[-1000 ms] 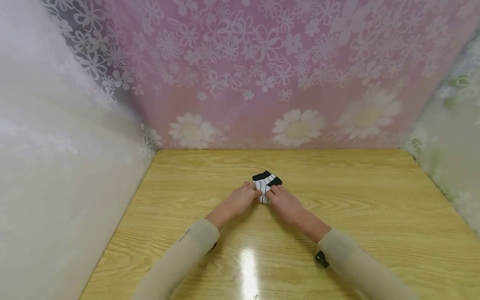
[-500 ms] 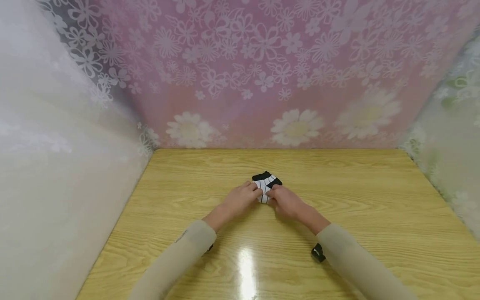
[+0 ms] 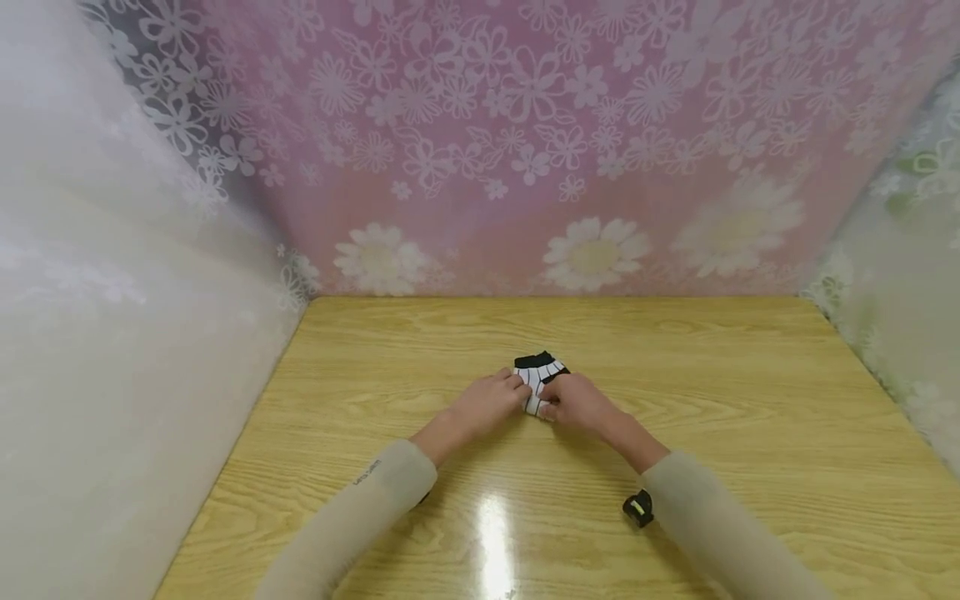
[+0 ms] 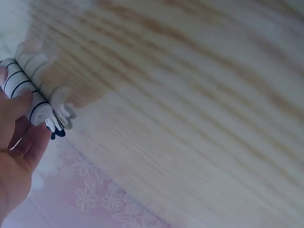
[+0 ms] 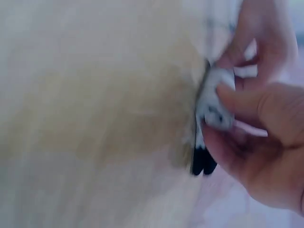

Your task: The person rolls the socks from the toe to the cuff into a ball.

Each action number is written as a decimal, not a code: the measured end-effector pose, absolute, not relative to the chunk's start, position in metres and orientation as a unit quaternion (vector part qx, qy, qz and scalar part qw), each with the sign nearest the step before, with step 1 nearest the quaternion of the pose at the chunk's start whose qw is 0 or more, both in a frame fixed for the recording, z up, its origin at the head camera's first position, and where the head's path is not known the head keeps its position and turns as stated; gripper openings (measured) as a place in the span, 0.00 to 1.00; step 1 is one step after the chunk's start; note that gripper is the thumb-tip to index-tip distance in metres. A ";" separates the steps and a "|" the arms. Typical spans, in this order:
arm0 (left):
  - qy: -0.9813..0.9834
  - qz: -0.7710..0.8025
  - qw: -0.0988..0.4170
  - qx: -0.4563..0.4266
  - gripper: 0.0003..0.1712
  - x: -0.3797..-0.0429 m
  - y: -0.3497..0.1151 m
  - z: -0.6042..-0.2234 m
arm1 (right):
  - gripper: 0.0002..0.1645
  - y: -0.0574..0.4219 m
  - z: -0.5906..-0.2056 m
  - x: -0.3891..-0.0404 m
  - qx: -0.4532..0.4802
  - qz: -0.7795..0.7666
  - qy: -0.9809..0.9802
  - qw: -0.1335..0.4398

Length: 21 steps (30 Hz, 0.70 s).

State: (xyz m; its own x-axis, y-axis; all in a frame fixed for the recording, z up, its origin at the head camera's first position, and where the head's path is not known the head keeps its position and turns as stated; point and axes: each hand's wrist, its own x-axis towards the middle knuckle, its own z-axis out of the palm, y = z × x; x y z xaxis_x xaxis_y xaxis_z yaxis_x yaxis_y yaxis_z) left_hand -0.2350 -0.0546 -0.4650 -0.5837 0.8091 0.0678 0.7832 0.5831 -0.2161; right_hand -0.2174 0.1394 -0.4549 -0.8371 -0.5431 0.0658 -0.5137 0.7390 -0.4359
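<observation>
A white sock (image 3: pixel 532 379) with thin dark stripes and a black cuff lies at the middle of the table; the wrist views show more than one layer. Its near end is rolled up, and the striped roll (image 4: pixel 23 86) is plain in the left wrist view. My left hand (image 3: pixel 487 402) holds the left end of this roll between thumb and fingers. At the other end my right hand (image 3: pixel 588 406) pinches the roll, thumb on top and fingers beneath, as the right wrist view shows, blurred. Part of the black heel is hidden behind the right hand.
The wood-grain table (image 3: pixel 360 350) reaches back to a pink flowered backdrop (image 3: pixel 480 167). Pale coverings stand along the left and right sides. A black wrist device (image 3: pixel 638 507) shows under the right sleeve.
The sock has shifted slightly right and nearer. My right thumb and fingers have closed round the right end of the roll, covering more of the heel. The left hand has moved slightly right.
</observation>
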 end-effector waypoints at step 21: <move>-0.905 -0.152 -0.047 -0.394 0.06 -0.247 -0.060 -0.460 | 0.15 0.138 -0.467 -0.202 -0.270 -0.172 0.947 -0.024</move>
